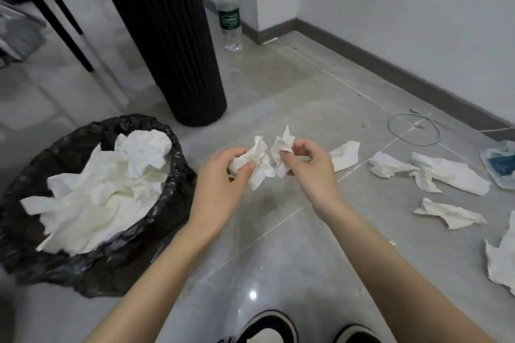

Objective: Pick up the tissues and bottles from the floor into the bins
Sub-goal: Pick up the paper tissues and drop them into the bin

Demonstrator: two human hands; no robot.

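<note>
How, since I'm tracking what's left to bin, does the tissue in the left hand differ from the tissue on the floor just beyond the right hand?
The held tissue is gripped in the air by the left hand; the floor tissue lies untouched. The held tissue is bunched up; the floor tissue lies flatter. Both are white.

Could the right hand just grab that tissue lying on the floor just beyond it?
Probably yes. The flat tissue lies on the floor just beyond the right hand, with nothing between them. But that hand pinches a crumpled tissue, so its grip is not free.
</note>
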